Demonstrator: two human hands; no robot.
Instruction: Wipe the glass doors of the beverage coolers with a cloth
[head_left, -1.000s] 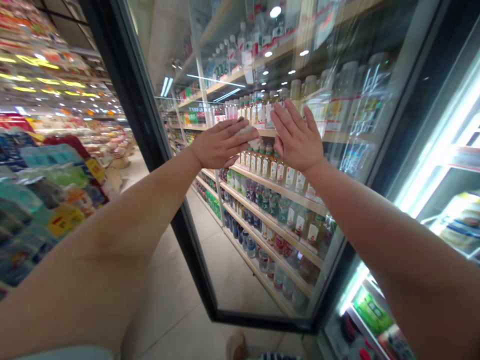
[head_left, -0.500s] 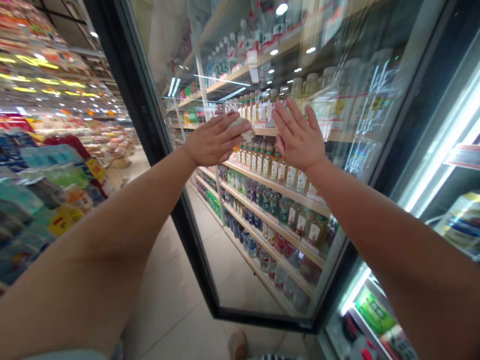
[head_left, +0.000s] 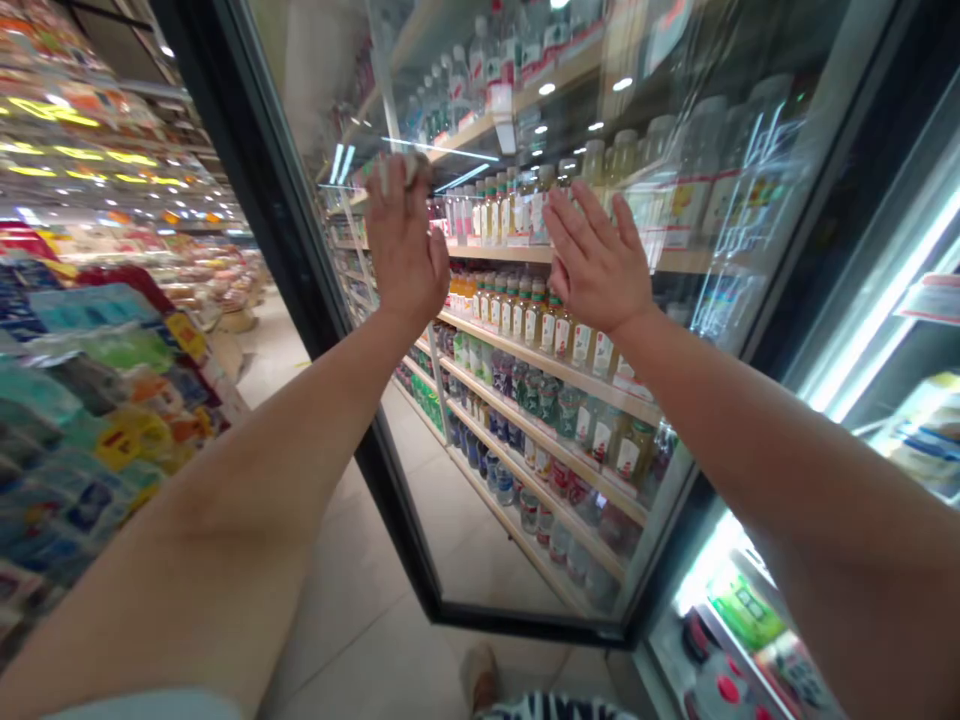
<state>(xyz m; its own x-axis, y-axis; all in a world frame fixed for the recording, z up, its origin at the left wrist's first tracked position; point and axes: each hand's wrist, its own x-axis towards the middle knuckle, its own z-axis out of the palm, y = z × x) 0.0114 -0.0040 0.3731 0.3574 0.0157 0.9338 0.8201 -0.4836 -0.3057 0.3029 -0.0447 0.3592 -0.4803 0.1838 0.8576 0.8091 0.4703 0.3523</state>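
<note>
A glass door with a black frame stands swung open in front of me. My left hand presses a crumpled pale cloth against the upper left part of the pane, fingers pointing up. The cloth shows only around the fingertips; the palm covers the rest. To the right, my right hand lies flat on the same pane with its fingers spread and nothing in it.
Through the glass, shelves of bottled drinks run away from me. At right is a lit cooler interior with a green package. Packaged goods are stacked at left. A shoe shows on the tiled floor.
My left hand has moved left and up across the glass with the cloth, turning so its fingers point upward. My right hand has stayed in place on the pane.
</note>
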